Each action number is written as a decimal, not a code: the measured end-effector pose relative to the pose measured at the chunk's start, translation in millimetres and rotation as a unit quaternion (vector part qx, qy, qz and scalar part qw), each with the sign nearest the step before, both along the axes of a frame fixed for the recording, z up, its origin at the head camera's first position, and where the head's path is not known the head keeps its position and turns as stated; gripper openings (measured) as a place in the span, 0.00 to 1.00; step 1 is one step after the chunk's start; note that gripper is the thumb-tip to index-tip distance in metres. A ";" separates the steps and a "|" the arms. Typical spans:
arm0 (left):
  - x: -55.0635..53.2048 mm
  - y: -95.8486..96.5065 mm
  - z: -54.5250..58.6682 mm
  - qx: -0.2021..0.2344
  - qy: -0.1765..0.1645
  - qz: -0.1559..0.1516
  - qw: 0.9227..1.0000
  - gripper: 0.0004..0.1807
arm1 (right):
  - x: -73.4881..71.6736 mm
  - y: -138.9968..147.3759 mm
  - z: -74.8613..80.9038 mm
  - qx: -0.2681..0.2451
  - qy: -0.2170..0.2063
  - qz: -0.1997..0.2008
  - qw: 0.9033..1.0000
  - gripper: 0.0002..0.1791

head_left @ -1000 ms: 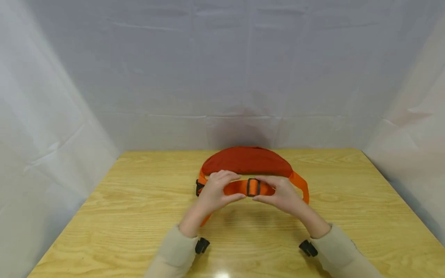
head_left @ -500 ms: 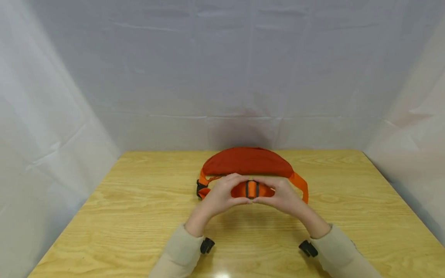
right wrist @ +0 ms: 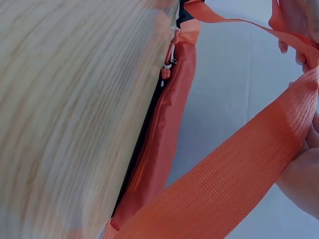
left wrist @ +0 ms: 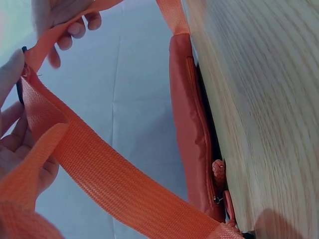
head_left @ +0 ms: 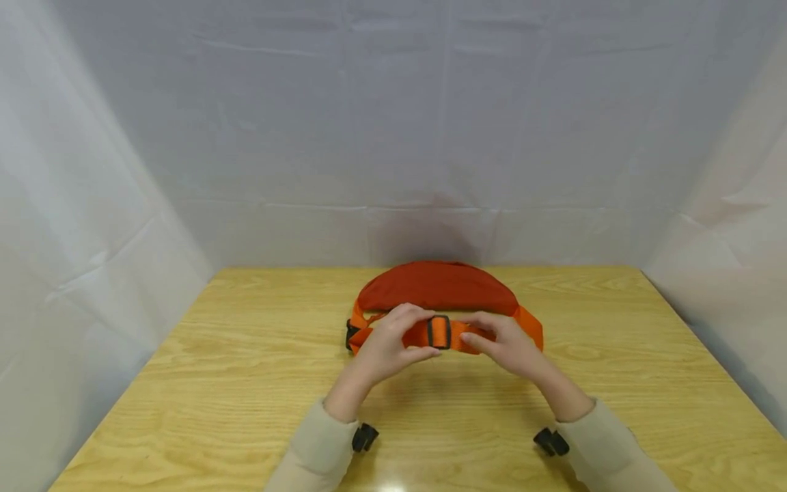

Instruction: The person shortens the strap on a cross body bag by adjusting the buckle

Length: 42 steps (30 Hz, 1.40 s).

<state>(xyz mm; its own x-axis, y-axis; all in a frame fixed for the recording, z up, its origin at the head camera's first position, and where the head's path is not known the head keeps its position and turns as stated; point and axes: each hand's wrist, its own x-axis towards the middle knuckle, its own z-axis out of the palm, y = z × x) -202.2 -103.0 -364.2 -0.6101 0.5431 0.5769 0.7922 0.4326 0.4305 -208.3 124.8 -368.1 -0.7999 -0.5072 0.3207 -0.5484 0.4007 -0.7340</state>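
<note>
A red waist pack (head_left: pixel 438 285) lies on the table, its orange strap (head_left: pixel 467 336) looping toward the person. My left hand (head_left: pixel 384 347) pinches the strap's black slider (head_left: pixel 439 333) between the fingertips above and the thumb below. To the right of it, my right hand (head_left: pixel 510 345) pinches the strap, thumb on its near face. In the left wrist view, a loop of webbing (left wrist: pixel 114 174) hangs below the slider. The right wrist view shows the strap (right wrist: pixel 239 169) running from the right hand down past the pack (right wrist: pixel 167 134).
A black side-release buckle (head_left: pixel 352 335) sits at the pack's left end. Zipper pulls (left wrist: pixel 218 174) hang along its edge in the left wrist view. The wooden table (head_left: pixel 246 355) stands between pale sheet walls (head_left: pixel 393 137) at the back and sides.
The left hand came right to the slider. Since half a second ago, the right hand has shifted from the slider to the strap at its right, and the slider has moved slightly left.
</note>
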 end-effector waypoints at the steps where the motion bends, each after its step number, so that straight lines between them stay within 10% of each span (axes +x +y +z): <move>1: 0.2 -0.2 -0.3 0.000 0.000 0.001 1.000 0.27 | 0.1 1.0 0.5 -0.003 -0.005 -0.002 1.000 0.15; 18: 3.7 2.0 -1.5 0.037 0.011 -0.007 0.999 0.28 | 13.6 -2.7 24.7 -0.075 -0.069 0.038 0.994 0.06; 32: 1.5 0.9 -1.0 0.056 0.031 -0.022 0.998 0.28 | -12.8 -6.8 0.1 -0.154 -0.132 0.103 0.974 0.10; 42: 0.6 -1.4 -0.2 0.048 0.030 -0.014 0.998 0.28 | -12.6 -16.3 3.9 -0.145 -0.149 0.070 0.976 0.10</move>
